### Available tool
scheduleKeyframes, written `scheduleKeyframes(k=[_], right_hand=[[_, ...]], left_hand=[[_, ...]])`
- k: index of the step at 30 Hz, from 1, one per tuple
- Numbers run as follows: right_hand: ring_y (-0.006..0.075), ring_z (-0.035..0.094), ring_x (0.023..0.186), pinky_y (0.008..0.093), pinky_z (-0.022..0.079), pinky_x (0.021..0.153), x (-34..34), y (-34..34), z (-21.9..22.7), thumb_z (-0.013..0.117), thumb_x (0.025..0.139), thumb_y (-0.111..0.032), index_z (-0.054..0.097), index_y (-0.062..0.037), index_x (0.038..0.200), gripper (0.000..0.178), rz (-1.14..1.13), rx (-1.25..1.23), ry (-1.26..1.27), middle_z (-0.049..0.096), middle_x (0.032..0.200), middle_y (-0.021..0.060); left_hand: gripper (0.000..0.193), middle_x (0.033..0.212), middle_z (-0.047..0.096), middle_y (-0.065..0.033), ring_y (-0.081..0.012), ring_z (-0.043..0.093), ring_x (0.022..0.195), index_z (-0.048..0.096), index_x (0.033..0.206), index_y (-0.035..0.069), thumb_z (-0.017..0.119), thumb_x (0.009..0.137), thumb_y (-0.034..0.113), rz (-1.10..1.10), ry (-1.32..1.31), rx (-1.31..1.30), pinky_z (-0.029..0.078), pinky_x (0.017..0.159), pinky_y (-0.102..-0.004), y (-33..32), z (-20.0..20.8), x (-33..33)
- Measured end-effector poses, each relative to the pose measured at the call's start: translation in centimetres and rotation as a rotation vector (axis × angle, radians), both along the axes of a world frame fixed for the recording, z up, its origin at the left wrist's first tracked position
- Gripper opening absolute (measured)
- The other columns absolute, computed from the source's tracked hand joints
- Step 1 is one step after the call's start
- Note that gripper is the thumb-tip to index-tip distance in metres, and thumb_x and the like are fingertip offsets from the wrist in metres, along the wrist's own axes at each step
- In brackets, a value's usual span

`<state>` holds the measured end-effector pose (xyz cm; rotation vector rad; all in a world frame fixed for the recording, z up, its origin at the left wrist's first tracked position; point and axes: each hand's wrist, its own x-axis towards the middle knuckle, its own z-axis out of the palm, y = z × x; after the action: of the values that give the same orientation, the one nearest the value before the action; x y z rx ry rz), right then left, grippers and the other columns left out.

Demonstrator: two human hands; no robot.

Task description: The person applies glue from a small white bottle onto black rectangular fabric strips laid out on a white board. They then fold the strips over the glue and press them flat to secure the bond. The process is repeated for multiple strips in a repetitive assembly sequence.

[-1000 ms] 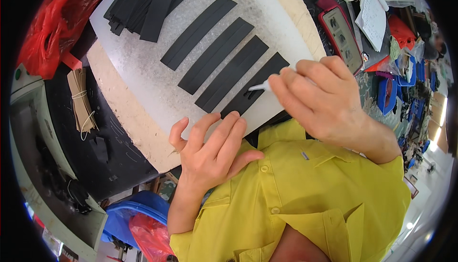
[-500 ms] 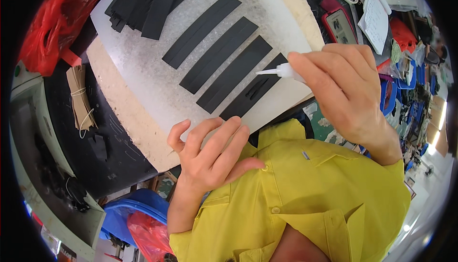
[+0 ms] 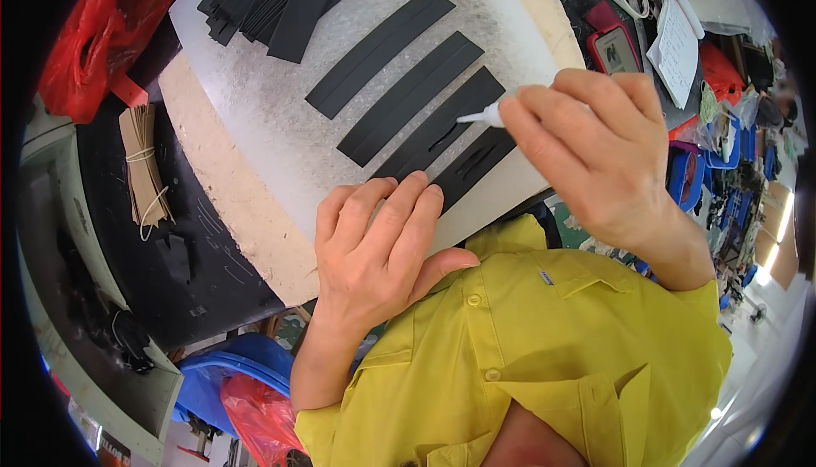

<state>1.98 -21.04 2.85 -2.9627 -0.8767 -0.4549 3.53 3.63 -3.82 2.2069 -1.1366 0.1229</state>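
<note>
My right hand [image 3: 595, 157] grips a small white squeeze bottle [image 3: 491, 115], mostly hidden in the fingers. Its thin nozzle tip points left, at the upper part of the third black strip [image 3: 418, 149]; I cannot tell if it touches. A dark wet line runs along that strip. Nearest me, the fourth black strip [image 3: 481, 168] also carries dark wet streaks. With fingers stretched out and nothing held, my left hand [image 3: 374, 250] rests its fingertips at the lower ends of these two strips. Two more black strips, a far one [image 3: 381, 52] and a second [image 3: 411, 98], lie beyond, roughly parallel.
The strips lie on a white sheet [image 3: 255, 140] over a pale board [image 3: 200, 140]. A pile of black strips [image 3: 297, 12] sits at the far left. Beside the board are a banded brown bundle [image 3: 143, 161] and a red bag [image 3: 102, 33]; a notebook [image 3: 676, 50] lies far right.
The nozzle has gone from above the fourth strip to the third, where a wet line now shows. My left hand has moved up onto the strips' lower ends. The view has shifted slightly.
</note>
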Motion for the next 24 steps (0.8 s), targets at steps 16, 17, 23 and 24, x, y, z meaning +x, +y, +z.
scheduleKeyframes(k=[16,17,23,24], right_hand=[[0.0230,0.062,0.089,0.0348,0.043,0.072,2.7,1.4,-0.6,0.064,0.064,-0.018,0.073,-0.0045,0.100,0.039,0.023,0.035,-0.004,0.068,0.100,0.0043],[0.0229,0.062,0.089,0.0347,0.043,0.072,2.8,1.4,-0.6,0.064,0.064,-0.018,0.073,-0.0044,0.100,0.039,0.018,0.031,0.010,0.068,0.100,0.0043],[0.0223,0.062,0.091,0.0350,0.043,0.073,3.6,0.5,-0.3,0.064,0.066,-0.018,0.072,-0.0033,0.101,0.039,0.024,0.012,0.008,0.067,0.101,0.0045],[0.0222,0.062,0.091,0.0351,0.043,0.073,3.7,0.6,-0.3,0.064,0.066,-0.018,0.072,-0.0032,0.101,0.039,0.030,0.007,0.004,0.067,0.101,0.0045]], left_hand=[[0.066,0.112,0.070,-0.0141,-0.0339,0.061,0.098,0.066,0.109,-0.003,0.061,0.091,0.060,0.084,-0.036,-0.022,0.047,0.087,-0.0441,-0.1,0.5,2.1],[0.066,0.112,0.070,-0.0147,-0.0342,0.062,0.098,0.066,0.110,-0.003,0.061,0.091,0.060,0.076,-0.020,0.013,0.047,0.086,-0.0444,0.0,0.3,2.4],[0.063,0.112,0.070,-0.0137,-0.0322,0.063,0.095,0.066,0.110,-0.002,0.059,0.092,0.058,0.094,-0.023,0.019,0.045,0.085,-0.0432,0.2,-0.1,2.5],[0.063,0.111,0.070,-0.0136,-0.0320,0.063,0.095,0.066,0.110,-0.002,0.058,0.092,0.058,0.094,-0.025,0.021,0.045,0.085,-0.0431,0.2,-0.1,2.5]])
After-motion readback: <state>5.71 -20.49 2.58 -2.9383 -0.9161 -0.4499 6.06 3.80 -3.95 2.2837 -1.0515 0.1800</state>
